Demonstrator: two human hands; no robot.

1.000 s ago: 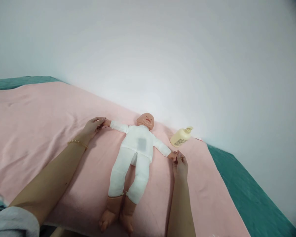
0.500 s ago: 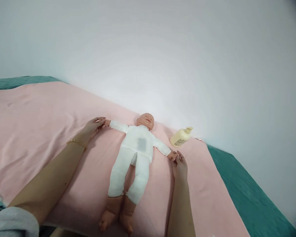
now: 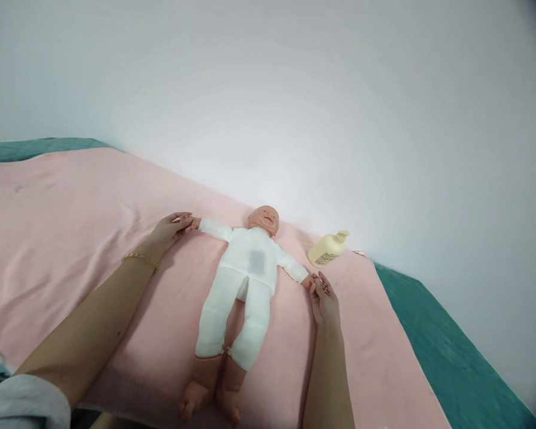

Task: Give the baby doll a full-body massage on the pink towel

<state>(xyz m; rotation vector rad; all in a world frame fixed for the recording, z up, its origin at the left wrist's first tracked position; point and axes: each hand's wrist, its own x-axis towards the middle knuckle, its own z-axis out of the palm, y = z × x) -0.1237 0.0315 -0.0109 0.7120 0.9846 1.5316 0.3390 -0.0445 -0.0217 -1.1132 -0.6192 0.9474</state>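
A baby doll (image 3: 250, 256) with a white cloth body lies on its back on a pink blanket (image 3: 93, 202), arms spread and bare feet toward me. My left hand (image 3: 172, 229) pinches the doll's hand at the end of the arm on the left. On the other side, my right hand (image 3: 325, 297) has its fingers closed round the doll's other hand, which they partly hide. A gold bracelet (image 3: 139, 258) circles my left wrist. Just beyond my right hand stands a pale yellow pump bottle (image 3: 328, 248).
Green cloth (image 3: 446, 333) shows past the blanket's right edge, and more of it lies at the far left. A plain pale wall (image 3: 268, 107) rises directly behind the blanket, close to the doll's head and the bottle.
The fingers of my right hand have shifted slightly over the doll's hand. My left hand keeps its hold, almost unmoved, and the doll lies as before.
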